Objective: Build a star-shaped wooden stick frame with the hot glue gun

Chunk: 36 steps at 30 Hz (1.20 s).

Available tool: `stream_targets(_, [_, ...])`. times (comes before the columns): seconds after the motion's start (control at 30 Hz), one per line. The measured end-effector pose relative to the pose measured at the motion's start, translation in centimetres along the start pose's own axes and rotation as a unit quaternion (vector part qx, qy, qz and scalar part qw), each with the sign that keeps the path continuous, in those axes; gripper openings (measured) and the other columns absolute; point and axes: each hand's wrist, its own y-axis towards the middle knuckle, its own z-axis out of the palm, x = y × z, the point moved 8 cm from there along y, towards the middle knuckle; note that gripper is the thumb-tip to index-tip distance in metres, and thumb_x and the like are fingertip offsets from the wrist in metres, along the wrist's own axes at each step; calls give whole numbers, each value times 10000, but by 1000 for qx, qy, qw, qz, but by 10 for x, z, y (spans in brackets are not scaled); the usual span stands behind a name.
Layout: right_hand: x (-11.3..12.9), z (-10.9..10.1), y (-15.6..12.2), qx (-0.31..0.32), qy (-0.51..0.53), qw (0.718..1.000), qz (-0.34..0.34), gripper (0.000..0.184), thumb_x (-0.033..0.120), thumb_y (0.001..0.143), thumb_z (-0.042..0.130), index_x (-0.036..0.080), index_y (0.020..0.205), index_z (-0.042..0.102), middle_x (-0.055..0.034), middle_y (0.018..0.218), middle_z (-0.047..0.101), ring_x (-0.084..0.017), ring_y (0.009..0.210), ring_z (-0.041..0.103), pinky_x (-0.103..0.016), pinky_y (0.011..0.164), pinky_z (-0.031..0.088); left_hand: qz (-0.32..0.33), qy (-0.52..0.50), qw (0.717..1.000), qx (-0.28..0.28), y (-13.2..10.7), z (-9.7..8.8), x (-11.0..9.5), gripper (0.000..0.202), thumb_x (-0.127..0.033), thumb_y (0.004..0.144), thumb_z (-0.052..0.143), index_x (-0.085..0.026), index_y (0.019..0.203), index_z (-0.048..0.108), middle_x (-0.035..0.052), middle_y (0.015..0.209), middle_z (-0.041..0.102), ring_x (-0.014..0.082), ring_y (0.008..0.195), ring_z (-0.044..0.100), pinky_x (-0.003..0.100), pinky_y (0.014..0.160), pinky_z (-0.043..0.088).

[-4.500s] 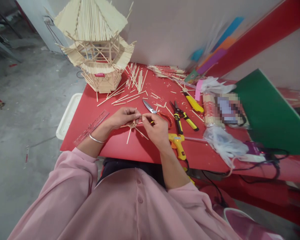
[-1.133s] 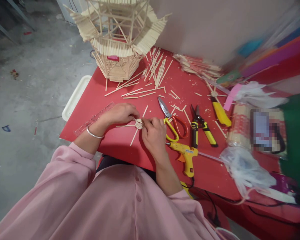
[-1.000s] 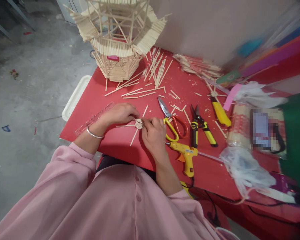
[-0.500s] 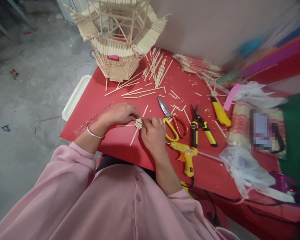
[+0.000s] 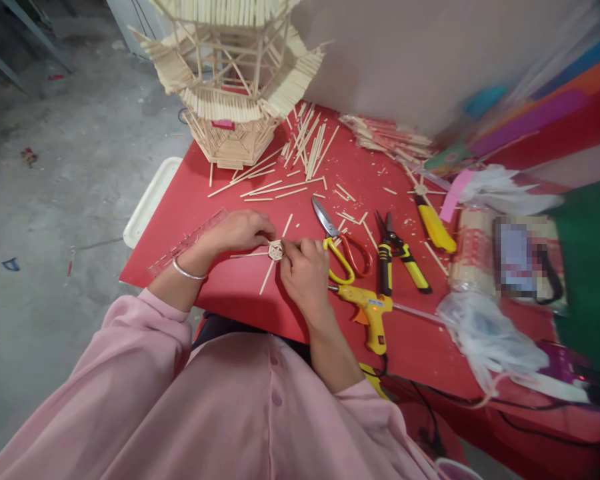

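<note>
A small web-like hub of short wooden sticks (image 5: 276, 250), with longer sticks radiating from it, lies low over the red tabletop (image 5: 240, 300). My left hand (image 5: 245, 230) is at its upper left, fingers bent and pinched close to the hub's edge. My right hand (image 5: 305, 270) closes thumb and fingertips on its right side. Whatever sits between the left fingertips is too small to make out. Right of my right hand lie scissors (image 5: 347, 253) with one yellow and one red handle, and a yellow glue gun (image 5: 373, 310).
A stick-built pagoda model (image 5: 235, 100) stands at the back left. Loose sticks (image 5: 313, 143) are scattered beside it. A clear ruler (image 5: 187, 243) lies by my left forearm. Pliers (image 5: 397, 257), a yellow utility knife (image 5: 435, 223) and a plastic bag (image 5: 490, 340) are on the right.
The view has shifted slightly, showing more of the pagoda's upper roof. Both hands stay at the stick hub with almost the same hold.
</note>
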Motion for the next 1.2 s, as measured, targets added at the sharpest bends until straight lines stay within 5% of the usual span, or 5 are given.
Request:
stream_targets(0.3, [0, -14, -4, -70, 46, 996, 10, 367, 223, 982, 459, 169, 1241, 713, -107, 989, 680, -251, 953, 528, -395, 870, 377, -133, 44, 972, -188, 0, -32, 34, 190, -263, 891, 570, -214, 894, 754, 80, 1043, 716, 215, 900, 639, 312, 747, 474])
stream_targets(0.53, [-3, -36, -18, -90, 48, 995, 3, 316, 288, 1006, 479, 218, 1167, 742, -81, 985, 712, -236, 931, 574, -383, 825, 383, -195, 154, 952, -178, 17, -29, 42, 233, -255, 953, 512, -198, 1003, 732, 115, 1143, 664, 231, 929, 649, 315, 684, 438])
stream_targets(0.7, [-42, -67, -23, -74, -20, 995, 66, 331, 304, 989, 478, 191, 1143, 748, -102, 1032, 720, -250, 931, 611, -374, 804, 407, -188, 173, 945, -205, 20, -28, 46, 178, -209, 947, 512, -184, 936, 688, 136, 1121, 665, 265, 1002, 645, 332, 745, 459])
stream_targets(1.0, [-110, -85, -31, 76, -50, 972, 216, 380, 377, 978, 457, 210, 1195, 720, -123, 1143, 728, -279, 1000, 672, -362, 785, 466, -98, -199, 921, -319, 6, -33, 44, 76, -159, 854, 558, -212, 835, 610, 3, 738, 645, 143, 700, 612, 289, 720, 493])
stream_targets(1.2, [-158, -80, -25, 130, -120, 936, 306, 460, 353, 915, 531, 131, 1307, 620, -236, 1261, 659, -364, 1157, 633, -430, 882, 496, -103, -405, 872, -256, 8, -17, 35, 72, -258, 790, 658, -192, 789, 631, -2, 669, 651, 123, 594, 611, 269, 608, 540])
